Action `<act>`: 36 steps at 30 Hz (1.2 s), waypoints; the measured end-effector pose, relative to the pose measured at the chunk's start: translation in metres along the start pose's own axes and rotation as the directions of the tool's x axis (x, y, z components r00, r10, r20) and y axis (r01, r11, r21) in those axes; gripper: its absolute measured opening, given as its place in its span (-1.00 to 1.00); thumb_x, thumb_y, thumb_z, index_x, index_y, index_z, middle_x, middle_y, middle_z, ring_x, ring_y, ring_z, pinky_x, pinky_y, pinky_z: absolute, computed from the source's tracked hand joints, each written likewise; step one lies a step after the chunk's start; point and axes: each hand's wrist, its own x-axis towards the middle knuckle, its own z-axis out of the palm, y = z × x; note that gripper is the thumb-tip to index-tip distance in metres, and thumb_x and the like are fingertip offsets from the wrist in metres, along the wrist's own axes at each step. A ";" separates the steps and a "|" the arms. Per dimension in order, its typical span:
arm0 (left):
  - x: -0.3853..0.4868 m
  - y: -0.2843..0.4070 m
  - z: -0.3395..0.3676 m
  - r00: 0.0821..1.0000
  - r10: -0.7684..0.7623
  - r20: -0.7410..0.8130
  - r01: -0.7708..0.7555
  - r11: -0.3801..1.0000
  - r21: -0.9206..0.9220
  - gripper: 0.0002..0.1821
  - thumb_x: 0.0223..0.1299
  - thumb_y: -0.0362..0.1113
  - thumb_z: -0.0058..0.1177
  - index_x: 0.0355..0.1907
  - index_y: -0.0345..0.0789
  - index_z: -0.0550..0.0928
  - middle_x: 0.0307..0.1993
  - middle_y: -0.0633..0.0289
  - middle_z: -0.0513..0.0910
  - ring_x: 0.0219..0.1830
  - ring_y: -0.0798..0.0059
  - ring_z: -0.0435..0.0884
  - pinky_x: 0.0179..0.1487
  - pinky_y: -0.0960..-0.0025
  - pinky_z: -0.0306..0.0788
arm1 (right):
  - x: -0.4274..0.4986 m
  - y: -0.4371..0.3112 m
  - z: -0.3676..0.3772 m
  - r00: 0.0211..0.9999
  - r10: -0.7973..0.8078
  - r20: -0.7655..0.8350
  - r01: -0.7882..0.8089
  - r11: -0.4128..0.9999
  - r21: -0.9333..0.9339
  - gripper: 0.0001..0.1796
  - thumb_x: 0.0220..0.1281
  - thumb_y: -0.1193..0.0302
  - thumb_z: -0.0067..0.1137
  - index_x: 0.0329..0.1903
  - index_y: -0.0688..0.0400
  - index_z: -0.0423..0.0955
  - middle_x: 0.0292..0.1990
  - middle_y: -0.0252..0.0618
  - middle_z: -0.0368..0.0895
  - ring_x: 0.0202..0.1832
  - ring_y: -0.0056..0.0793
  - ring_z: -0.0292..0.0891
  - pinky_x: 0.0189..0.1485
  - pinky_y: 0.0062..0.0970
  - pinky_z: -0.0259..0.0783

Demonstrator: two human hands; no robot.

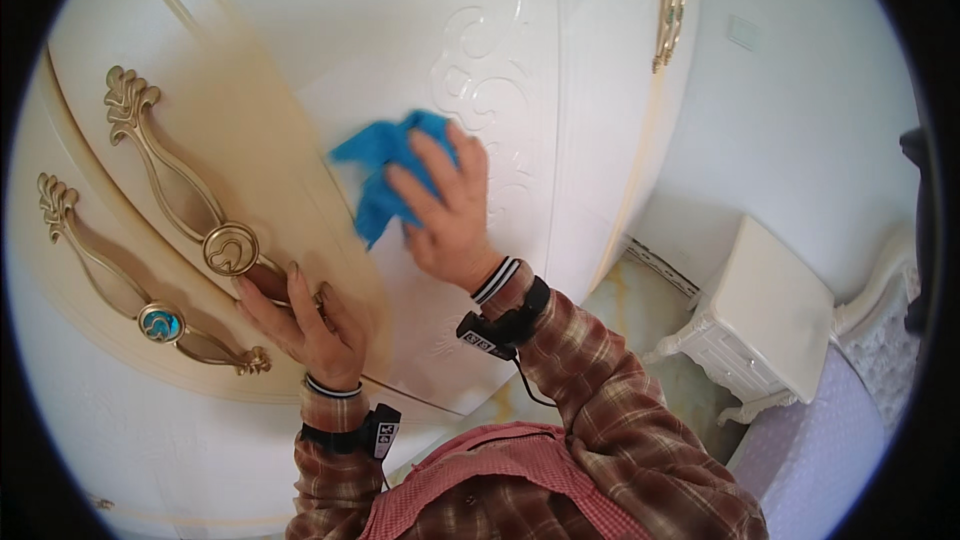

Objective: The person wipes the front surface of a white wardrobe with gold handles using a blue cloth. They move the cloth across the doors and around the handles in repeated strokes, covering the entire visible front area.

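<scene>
A blue cloth lies bunched under my right hand, which presses it against the white wardrobe door beside a raised scroll relief. My left hand is at the lower end of an ornate gold-toned metal handle, its fingers spread around that end; whether they grip it is not clear. Farther left, a second gold-toned handle carries a round blue inlay. The cream-coloured strip of the wardrobe front runs between the first handle and the cloth.
More gold-toned handles are at the upper right. A light switch is on the wall. To the right stand a white nightstand and a bed with a lilac cover and a tufted headboard. Marble-look flooring shows between wardrobe and nightstand.
</scene>
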 end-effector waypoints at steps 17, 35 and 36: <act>0.001 0.000 0.000 1.000 0.010 0.012 -0.010 1.000 0.014 -0.60 0.33 -0.33 -0.12 0.20 -0.38 0.40 0.34 -0.39 0.04 0.37 -0.34 0.03 0.32 -0.20 0.00 | 0.033 -0.035 0.008 0.978 -0.153 0.139 0.155 0.988 -0.004 -0.54 0.01 0.52 0.07 0.06 0.02 0.48 0.30 -0.18 0.25 0.36 0.06 0.05 0.28 0.17 0.00; 0.032 0.102 0.071 0.995 -0.048 0.082 0.063 0.981 -0.184 -0.52 0.28 -0.35 -0.14 0.23 -0.45 0.29 0.30 -0.28 0.23 0.37 -0.31 0.10 0.37 -0.26 -0.18 | -0.019 0.054 -0.032 0.994 -0.079 0.082 0.070 0.991 0.110 -0.61 0.02 0.39 0.18 0.00 0.00 0.54 0.25 -0.26 0.36 0.35 0.01 0.11 0.31 0.14 -0.03; 0.035 0.104 0.075 0.998 -0.055 0.043 0.064 0.965 -0.254 -0.50 0.29 -0.31 -0.14 0.26 -0.45 0.26 0.32 -0.28 0.20 0.38 -0.32 0.06 0.38 -0.25 -0.25 | -0.010 0.059 -0.032 0.993 -0.101 0.062 0.094 0.989 0.116 -0.61 0.02 0.33 0.19 -0.01 -0.02 0.54 0.25 -0.32 0.36 0.34 -0.05 0.13 0.30 0.13 -0.01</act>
